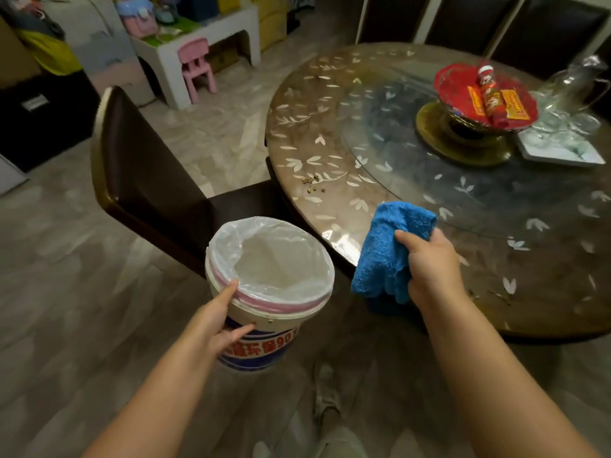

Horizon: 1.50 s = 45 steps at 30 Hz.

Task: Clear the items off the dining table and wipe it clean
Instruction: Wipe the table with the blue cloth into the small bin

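Blue cloth (390, 249) in right hand (429, 269), bucket (264, 328) (reads "90") in left hand (215, 322)

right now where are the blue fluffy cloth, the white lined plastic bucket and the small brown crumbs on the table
blue fluffy cloth (380, 256), head view, middle fold
white lined plastic bucket (264, 320), head view, side wall
small brown crumbs (310, 180), head view, cluster centre

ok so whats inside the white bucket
The white bucket is lined with a clear plastic bag folded over its rim. No rubbish shows inside; the bag's creases hide the very bottom. The left hand grips its rim.
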Tool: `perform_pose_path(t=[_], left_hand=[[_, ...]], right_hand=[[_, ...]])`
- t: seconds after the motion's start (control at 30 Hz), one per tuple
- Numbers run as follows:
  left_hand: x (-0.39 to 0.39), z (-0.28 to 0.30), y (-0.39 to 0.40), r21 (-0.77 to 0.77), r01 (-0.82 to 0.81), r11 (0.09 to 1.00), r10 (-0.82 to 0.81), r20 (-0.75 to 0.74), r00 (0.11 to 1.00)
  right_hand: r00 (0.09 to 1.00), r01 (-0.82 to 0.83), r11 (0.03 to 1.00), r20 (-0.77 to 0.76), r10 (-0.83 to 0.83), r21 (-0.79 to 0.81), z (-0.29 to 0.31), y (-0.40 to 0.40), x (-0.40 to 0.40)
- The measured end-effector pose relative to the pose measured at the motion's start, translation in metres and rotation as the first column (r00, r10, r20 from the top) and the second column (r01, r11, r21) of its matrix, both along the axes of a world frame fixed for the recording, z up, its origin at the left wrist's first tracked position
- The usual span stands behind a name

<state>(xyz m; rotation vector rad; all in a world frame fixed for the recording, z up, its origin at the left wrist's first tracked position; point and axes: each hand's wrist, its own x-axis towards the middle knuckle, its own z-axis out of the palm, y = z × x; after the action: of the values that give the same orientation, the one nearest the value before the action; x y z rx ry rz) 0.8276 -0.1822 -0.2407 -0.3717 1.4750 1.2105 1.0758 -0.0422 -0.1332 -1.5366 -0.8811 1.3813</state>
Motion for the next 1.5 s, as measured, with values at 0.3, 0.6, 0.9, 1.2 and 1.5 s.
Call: perform_pose_path(t=[0.3,0.6,0.9,1.2,1.5], left_hand=[[-0.022,-0.007,0.058,-0.197,-0.094,0.976,0.065,-0.149,0.987],[-0.029,0.001,0.097,-0.214,-0.199,0.956,0.160,-0.189,0.969],[-0.064,-0.023,0.125,-0.201,-0.339,0.919,0.302,-0.192,0.934],[-0.074,-0.054,0.148,-0.222,-0.366,0.904,0.342,-0.139,0.929],[-0.065,-0.075,0.146,-0.259,-0.236,0.936,0.200,-0.159,0.967]], right_hand=[[0.952,-0.255,0.960,0.204,0.229,0.114,-0.010,0.190,-0.034],[0.866,-0.455,0.886,0.276,0.416,0.093,-0.027,0.293,-0.094],[0.718,-0.587,0.807,0.505,0.479,0.068,-0.051,0.354,-0.147],[0.473,-0.695,0.719,0.771,0.427,0.028,-0.072,0.424,-0.203],[0.072,-0.923,0.376,0.917,0.393,-0.089,-0.118,0.431,-0.239]])
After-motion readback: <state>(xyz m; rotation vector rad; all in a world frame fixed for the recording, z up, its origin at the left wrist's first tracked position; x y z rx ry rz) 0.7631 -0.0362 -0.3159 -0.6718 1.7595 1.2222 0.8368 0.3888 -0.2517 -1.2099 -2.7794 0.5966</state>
